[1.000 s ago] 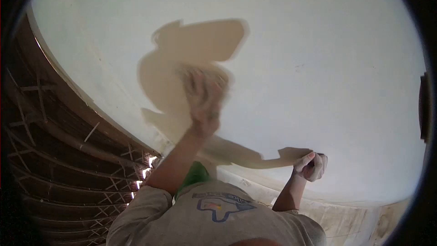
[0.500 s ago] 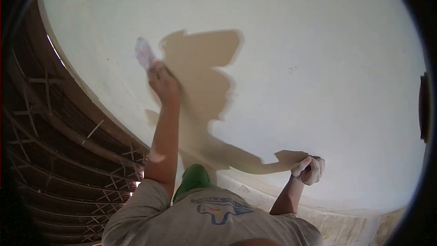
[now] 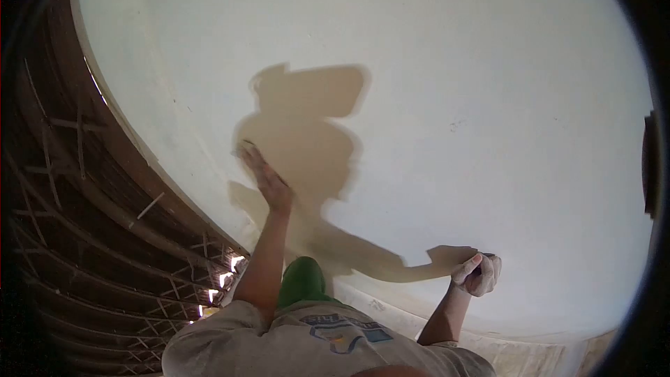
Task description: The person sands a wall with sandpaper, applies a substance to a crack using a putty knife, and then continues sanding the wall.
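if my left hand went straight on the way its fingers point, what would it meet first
Probably the pale surface behind your left hand; depth is unclear, so they may already be touching.

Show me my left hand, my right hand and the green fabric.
Left hand (image 3: 269, 182): head view, middle of the hand.
Right hand (image 3: 484, 279): head view, on the curled fingers.
Green fabric (image 3: 303, 283): head view, middle of its visible part.
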